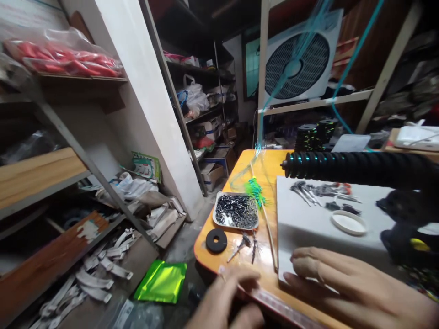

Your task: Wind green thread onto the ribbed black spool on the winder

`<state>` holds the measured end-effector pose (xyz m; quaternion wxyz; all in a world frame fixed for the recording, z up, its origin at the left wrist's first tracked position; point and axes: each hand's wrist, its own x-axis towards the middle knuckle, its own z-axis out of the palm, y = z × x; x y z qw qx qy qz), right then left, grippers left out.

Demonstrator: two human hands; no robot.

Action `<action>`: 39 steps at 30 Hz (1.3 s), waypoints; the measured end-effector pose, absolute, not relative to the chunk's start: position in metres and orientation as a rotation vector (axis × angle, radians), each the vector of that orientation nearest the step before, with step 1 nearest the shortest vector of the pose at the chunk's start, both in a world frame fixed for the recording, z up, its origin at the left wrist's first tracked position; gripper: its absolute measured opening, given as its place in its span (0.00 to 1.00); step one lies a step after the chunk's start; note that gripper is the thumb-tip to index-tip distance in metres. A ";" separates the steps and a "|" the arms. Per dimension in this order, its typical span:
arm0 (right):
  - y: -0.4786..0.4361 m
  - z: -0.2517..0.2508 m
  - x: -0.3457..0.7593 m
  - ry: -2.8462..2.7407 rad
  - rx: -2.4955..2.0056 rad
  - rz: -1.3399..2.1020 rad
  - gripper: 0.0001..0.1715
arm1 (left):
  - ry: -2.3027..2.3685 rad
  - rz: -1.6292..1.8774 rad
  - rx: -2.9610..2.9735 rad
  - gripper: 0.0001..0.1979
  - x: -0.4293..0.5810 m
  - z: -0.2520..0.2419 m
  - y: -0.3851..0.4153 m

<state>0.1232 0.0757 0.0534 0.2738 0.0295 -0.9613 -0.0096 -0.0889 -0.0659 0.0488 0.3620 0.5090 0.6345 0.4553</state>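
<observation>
Under the right hand [346, 283], spread flat with fingers pointing left, lies a white rectangular board [308, 224]. Just beyond the left hand [226, 301] (loosely curled, holding nothing visible) sits a black rubber ring [216, 240] on the orange surface [247, 169].

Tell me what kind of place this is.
Probably a small home workshop or storeroom for fishing tackle. Cluttered metal shelves line the walls, a tray of small black parts sits on the orange table, and hook-like bits lie on a white board.
</observation>
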 end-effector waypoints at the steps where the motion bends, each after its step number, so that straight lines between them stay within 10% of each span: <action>1: 0.075 0.051 0.121 -2.562 0.079 -0.045 0.26 | 1.687 1.172 1.357 0.09 -0.097 0.056 -0.054; 22: 0.082 0.026 0.134 -2.225 -0.283 0.379 0.07 | 2.342 0.419 1.981 0.09 -0.053 0.039 0.039; 33: 0.083 0.032 0.133 -2.023 -0.541 0.667 0.06 | 1.711 1.821 1.515 0.07 -0.037 0.032 0.005; 39: 0.079 0.040 0.133 -1.954 -0.499 0.829 0.07 | 1.034 1.790 0.565 0.23 0.008 0.016 0.000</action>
